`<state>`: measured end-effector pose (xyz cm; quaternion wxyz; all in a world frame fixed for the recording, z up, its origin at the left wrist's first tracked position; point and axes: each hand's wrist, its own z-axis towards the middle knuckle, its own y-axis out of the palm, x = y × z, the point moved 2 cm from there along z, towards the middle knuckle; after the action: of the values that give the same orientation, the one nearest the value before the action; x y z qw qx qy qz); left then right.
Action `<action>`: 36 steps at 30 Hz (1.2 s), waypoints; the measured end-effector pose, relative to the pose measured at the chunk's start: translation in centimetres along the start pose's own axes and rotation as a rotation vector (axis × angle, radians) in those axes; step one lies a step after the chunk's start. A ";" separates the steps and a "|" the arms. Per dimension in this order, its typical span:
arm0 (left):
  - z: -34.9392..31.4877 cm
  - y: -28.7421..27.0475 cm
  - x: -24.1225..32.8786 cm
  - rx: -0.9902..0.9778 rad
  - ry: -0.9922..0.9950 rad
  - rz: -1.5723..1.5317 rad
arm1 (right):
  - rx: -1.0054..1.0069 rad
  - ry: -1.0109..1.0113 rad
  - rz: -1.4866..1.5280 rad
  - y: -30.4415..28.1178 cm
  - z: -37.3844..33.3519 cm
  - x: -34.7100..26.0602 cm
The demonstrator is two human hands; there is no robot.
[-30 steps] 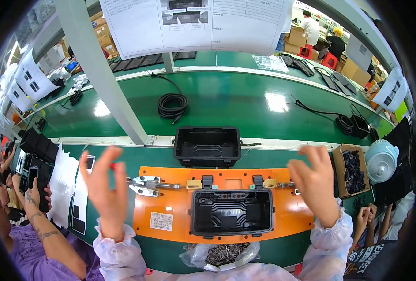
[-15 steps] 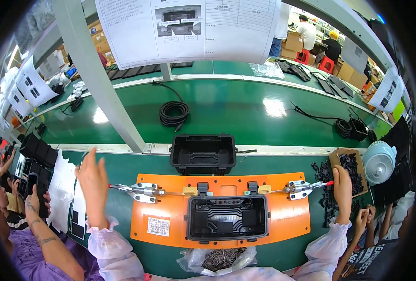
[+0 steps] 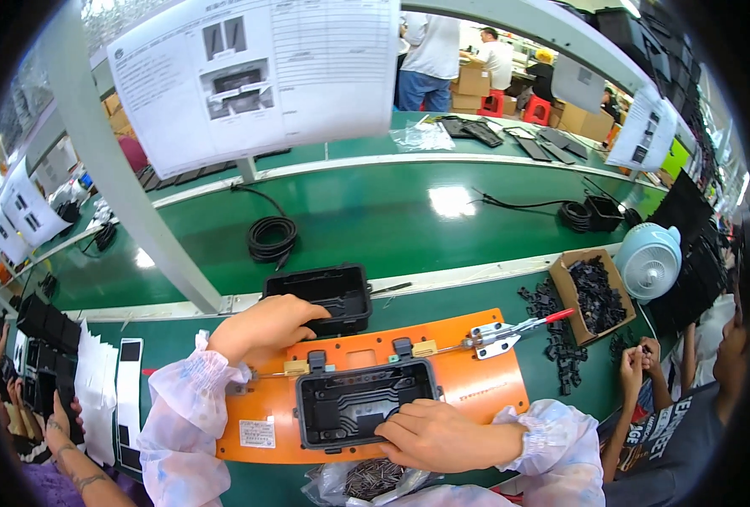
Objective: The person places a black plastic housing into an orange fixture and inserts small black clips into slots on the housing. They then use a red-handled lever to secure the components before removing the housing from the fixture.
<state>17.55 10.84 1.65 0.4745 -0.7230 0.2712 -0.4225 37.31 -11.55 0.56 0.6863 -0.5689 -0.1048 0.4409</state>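
Observation:
An orange fixture board (image 3: 485, 380) lies on the green bench, with a black open plastic box (image 3: 307, 414) seated in its middle. My right hand (image 3: 442, 435) has its fingers curled over the near right rim of that box. Behind the board stands a second black open box (image 3: 354, 296). My left hand (image 3: 265, 325) reaches across the board to it, fingers closed over its near wall. The right toggle clamp (image 3: 497, 338) has a red handle (image 3: 559, 316) pointing outward. My left wrist and sleeve hide most of the left clamp.
A bag of screws (image 3: 373, 480) lies before the board. At right are a cardboard box of small black parts (image 3: 594, 296), loose black clips (image 3: 561, 346) and a blue fan (image 3: 649, 262). A post (image 3: 138, 203) rises at left; co-workers sit on both sides.
Both hands have left the clamp handles and come inward: the left to the rear box, the right to the box on the board. The view has turned to the right and tilted.

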 end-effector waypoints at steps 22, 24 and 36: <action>-12.3 -3.5 11.1 0.985 -0.025 0.255 | 0.476 0.395 -0.422 -13.2 2.8 12.2; -12.4 -2.0 13.2 0.864 0.008 0.203 | 0.452 0.376 -0.478 -11.4 4.1 19.4; -10.4 3.7 17.9 0.563 0.259 0.218 | 0.247 0.296 -0.685 -4.7 10.2 31.5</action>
<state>17.43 -9.61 6.58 0.6598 -0.4702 0.2778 -0.5161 51.56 18.48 -3.24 0.8647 -0.4716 -0.1347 0.1087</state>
